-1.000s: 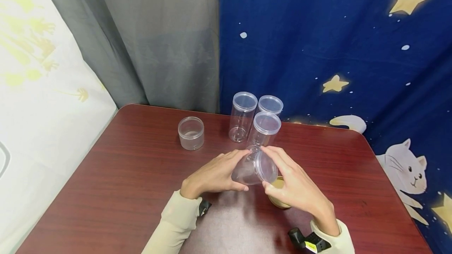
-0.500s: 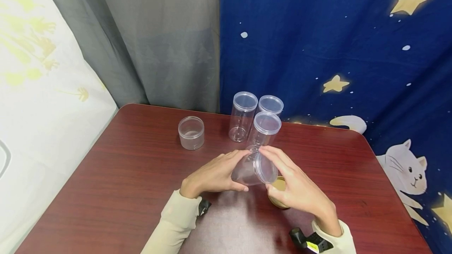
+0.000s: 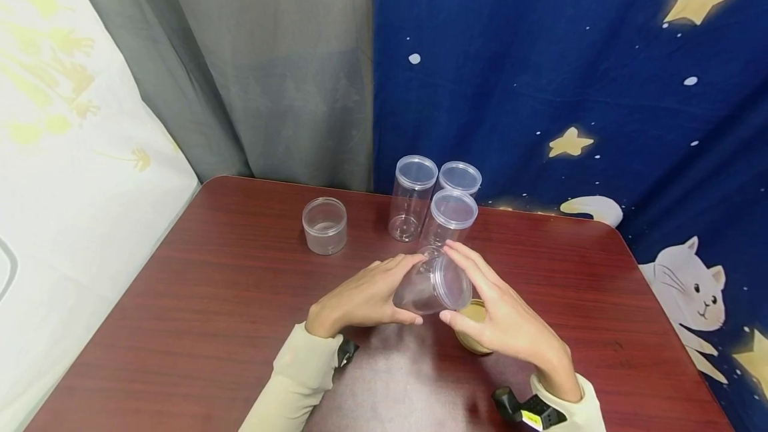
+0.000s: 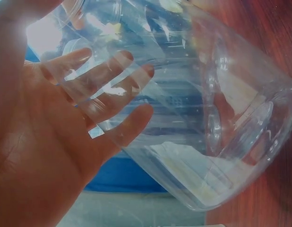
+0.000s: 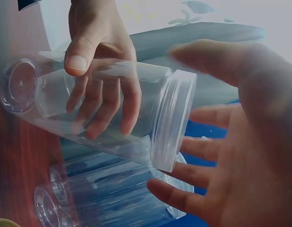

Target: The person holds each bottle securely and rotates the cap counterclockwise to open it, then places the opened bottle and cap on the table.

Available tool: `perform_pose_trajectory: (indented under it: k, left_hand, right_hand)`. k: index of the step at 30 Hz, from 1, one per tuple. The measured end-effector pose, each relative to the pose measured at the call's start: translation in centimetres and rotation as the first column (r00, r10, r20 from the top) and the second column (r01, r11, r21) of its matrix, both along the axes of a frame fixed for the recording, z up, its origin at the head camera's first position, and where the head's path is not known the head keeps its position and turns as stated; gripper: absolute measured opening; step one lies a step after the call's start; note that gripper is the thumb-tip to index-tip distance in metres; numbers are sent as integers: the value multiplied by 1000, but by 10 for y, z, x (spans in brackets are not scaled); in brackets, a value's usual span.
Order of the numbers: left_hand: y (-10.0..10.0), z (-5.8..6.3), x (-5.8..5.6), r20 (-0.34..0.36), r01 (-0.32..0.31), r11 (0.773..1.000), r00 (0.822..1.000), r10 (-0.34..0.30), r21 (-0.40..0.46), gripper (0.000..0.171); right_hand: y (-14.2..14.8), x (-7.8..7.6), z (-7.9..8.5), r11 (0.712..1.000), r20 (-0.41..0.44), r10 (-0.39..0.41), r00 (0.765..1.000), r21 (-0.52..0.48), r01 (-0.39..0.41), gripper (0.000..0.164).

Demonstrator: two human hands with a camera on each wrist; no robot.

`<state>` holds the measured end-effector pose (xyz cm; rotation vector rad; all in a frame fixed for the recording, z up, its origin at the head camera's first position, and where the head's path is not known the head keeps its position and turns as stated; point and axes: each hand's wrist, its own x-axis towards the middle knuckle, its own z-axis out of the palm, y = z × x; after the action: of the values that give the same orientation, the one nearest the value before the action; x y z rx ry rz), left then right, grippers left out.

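Observation:
My left hand (image 3: 366,295) grips a tall clear plastic jar (image 3: 417,293) by its body, tilted on its side above the table. Its thumb lies in front and the other fingers show through the clear wall in the right wrist view. A translucent screw lid (image 5: 174,120) sits on the jar's mouth, pointing to the right. Around that lid stands my right hand (image 3: 510,319), fingers spread. In the right wrist view its thumb (image 5: 207,54) is apart from the lid, while several fingertips lie close along the far side; whether they touch cannot be told.
Three tall lidded jars, a left one (image 3: 413,202), a back one (image 3: 459,179) and a front one (image 3: 450,229), stand close behind my hands. A short clear jar (image 3: 325,235) stands left of them. A gold-coloured round lid (image 3: 471,344) lies partly under my right hand on the table (image 3: 240,325).
My right hand's thumb and fingers have shifted around the lid, the thumb moving left and the fingertips up. The left hand and the jar have stayed in place.

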<state>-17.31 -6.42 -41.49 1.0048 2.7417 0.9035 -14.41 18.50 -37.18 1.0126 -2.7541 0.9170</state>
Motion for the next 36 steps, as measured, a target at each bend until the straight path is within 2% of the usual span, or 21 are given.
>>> perform_pose_trajectory:
  k: [6, 11, 15, 22, 28, 36]
  left_hand:
    - [1, 0, 0, -2, -4, 1000, 1000, 4, 10, 92]
    - [1, 0, 0, 1, -4, 1000, 1000, 4, 21, 93]
    - [1, 0, 0, 1, -6, 1000, 1000, 6, 24, 93]
    - [2, 0, 0, -5, 3, 1000, 1000, -3, 28, 93]
    - [2, 0, 0, -13, 10, 1000, 1000, -10, 14, 93]
    - [2, 0, 0, -20, 8, 1000, 1000, -8, 11, 93]
  right_hand:
    - [-2, -3, -4, 990, -48, -137, 989, -40, 135, 81]
    - [-9, -4, -10, 977, -136, -211, 968, -52, 206, 78]
    - [-13, -2, -10, 969, -151, -245, 958, -62, 238, 77]
    - [-14, -2, -10, 968, -148, -252, 957, -59, 245, 72]
    - [-12, 0, -8, 966, -107, -260, 960, -29, 258, 75]
    - [-10, 0, -5, 978, -79, -210, 975, -32, 208, 74]
